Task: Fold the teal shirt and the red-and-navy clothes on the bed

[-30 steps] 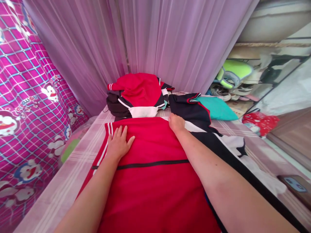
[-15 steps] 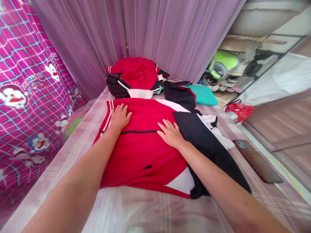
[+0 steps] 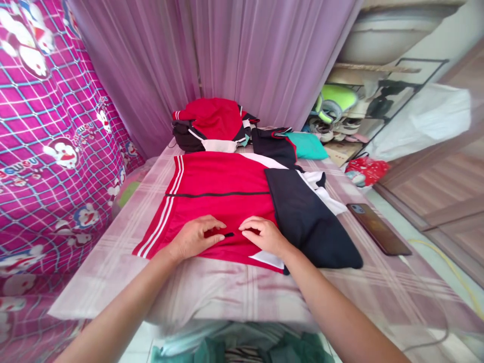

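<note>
A red jacket (image 3: 223, 174) with a dark sleeve (image 3: 313, 217) folded over its right side lies flat on the checked bedding. White stripes run along its left hem, and a black zip line crosses its middle. My left hand (image 3: 198, 236) rests on the near part of the jacket, fingers curved and thumb apart from them. Facing it, my right hand (image 3: 264, 236) is bent the same way, close to the white panel. Between the two sets of fingertips shows a small black pocket slit (image 3: 229, 234). Neither hand visibly grips the cloth.
A pile of red and dark clothes (image 3: 215, 121) sits at the back, beside a folded dark garment (image 3: 274, 146) and a turquoise cloth (image 3: 307, 146). A phone (image 3: 378, 228) lies at the right with a cable. Purple curtains (image 3: 234, 55) hang behind.
Both hands have moved from the jacket's far half toward me and closer together, fingers now bent. The near edge lies smoother, and the view has shifted.
</note>
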A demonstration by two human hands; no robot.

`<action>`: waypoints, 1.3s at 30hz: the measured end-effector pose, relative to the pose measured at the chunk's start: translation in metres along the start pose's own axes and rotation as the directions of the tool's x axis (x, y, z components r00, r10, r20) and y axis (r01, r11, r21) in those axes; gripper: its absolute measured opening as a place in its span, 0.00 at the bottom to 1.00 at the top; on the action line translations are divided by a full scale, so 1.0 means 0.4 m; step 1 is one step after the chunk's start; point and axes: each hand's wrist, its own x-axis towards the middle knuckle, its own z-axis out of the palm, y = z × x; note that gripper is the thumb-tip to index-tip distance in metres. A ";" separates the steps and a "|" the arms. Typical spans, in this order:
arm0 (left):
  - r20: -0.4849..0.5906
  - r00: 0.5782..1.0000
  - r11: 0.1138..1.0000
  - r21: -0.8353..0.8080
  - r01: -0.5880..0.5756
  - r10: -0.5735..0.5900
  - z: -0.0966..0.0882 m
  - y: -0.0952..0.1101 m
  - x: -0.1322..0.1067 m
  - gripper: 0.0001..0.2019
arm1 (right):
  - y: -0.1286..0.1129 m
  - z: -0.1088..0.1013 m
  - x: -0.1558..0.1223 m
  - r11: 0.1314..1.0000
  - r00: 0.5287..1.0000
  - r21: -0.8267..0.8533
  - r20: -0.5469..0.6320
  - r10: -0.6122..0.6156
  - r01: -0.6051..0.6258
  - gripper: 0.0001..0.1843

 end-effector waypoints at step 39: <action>-0.093 0.977 0.968 0.183 -0.171 0.190 0.084 0.008 0.019 0.07 | -0.011 0.011 -0.006 0.974 0.986 -0.162 -0.028 -0.164 0.157 0.06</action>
